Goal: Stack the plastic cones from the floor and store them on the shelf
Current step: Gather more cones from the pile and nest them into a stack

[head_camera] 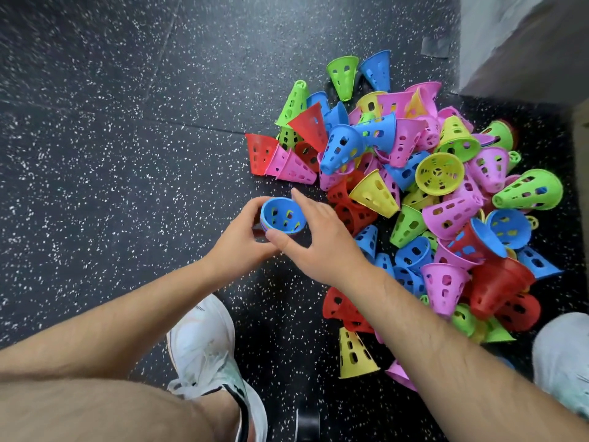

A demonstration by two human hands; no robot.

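A person crouches over a black speckled floor (pixel 127 122), both hands closed around a small nested stack (pixel 283 216) of perforated plastic cones held mouth-up just above the ground. A blue cone sits innermost, with the rims of other colours showing beneath its edge. The left hand (pixel 240 232) curls round the stack from the near left side. The right hand (pixel 315 237) spans the blue rim, thumb against its near edge and forefinger along its far side, the other fingers loosely extended. The two hands meet at the stack, thumbs almost touching.

Just to the right, a loose pile of cones (pixel 439 173) in blue, pink, red, yellow and green lies jumbled on the floor, some on their sides, some open end up. A white shoe (pixel 204 346) rests below the hands; a second shoe (pixel 561 355) shows at the right edge. A grey slab (pixel 526 43) fills the upper right corner.
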